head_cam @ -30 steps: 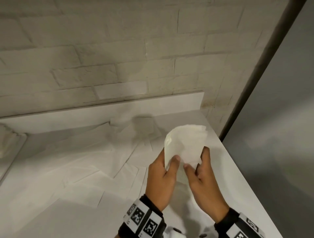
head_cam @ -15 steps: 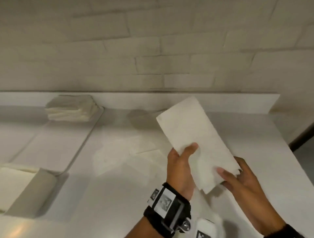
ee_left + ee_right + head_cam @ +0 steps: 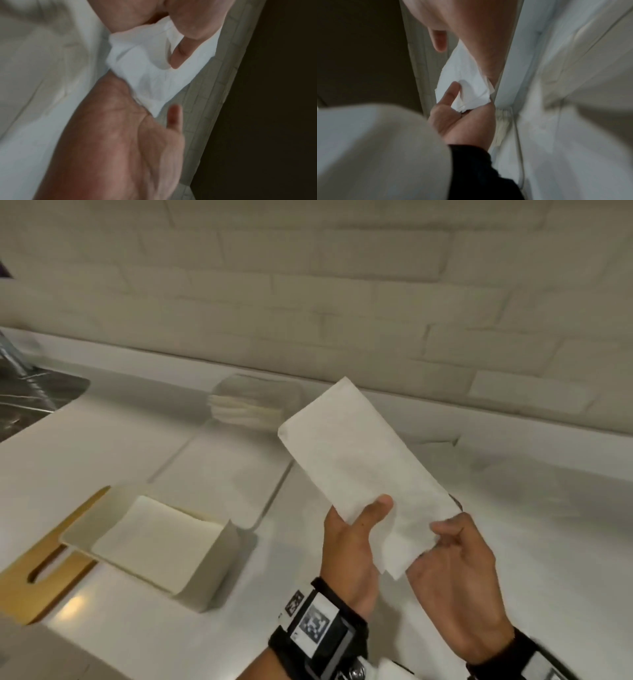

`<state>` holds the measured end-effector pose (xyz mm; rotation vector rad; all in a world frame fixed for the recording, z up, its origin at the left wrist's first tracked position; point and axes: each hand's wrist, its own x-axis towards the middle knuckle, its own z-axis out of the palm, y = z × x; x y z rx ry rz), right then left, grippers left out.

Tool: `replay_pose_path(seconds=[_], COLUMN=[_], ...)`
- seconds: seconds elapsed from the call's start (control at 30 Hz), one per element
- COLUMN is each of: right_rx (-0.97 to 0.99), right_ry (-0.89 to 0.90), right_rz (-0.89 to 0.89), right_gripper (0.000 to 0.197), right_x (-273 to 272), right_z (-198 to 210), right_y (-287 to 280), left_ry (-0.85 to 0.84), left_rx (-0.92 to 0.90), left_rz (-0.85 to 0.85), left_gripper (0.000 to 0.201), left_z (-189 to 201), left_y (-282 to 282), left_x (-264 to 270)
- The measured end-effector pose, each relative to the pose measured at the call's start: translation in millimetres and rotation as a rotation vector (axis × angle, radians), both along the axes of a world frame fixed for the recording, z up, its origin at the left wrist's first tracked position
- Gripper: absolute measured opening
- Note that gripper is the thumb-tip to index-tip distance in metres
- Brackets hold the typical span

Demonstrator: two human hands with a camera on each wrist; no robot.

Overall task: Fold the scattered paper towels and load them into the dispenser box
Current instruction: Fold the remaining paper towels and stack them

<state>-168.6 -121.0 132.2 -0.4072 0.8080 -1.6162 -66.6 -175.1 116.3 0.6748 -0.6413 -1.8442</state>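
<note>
Your left hand (image 3: 349, 546) and right hand (image 3: 455, 577) both pinch the folded paper towel (image 3: 366, 467), up right of the open dispenser box (image 3: 212, 563), towel stack (image 3: 246, 405) behind the box

Both wrist views smeared with motion blur. Fingers of left hand (image 3: 349, 546) hidden behind folded paper towel (image 3: 366, 470). Sink (image 3: 30, 402) cut off at far left edge. Stack of towels (image 3: 246, 405) blurred, layers uncountable.
</note>
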Motion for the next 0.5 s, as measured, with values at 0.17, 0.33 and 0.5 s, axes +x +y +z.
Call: replay_pose_path(seconds=[0.17,0.33,0.5], right_rx=[0.064,0.086,-0.023], right_ry=[0.317,0.485,1.128], right_rz=[0.046,0.167,0.376], right_gripper=[0.039,0.035,0.044], right_x=[80,145,202], right_z=[7,9,3], right_y=[-53,-94,-118], left_ry=[-0.080,-0.299,-1.001], left_rx=[-0.084,-0.147,-0.350], left_rz=[0.115,0.329,0.286], left_gripper=[0.045,0.035,0.032], left_z=[17,49,49], left_y=[-45,-97,-134], left_x=[90,222,366])
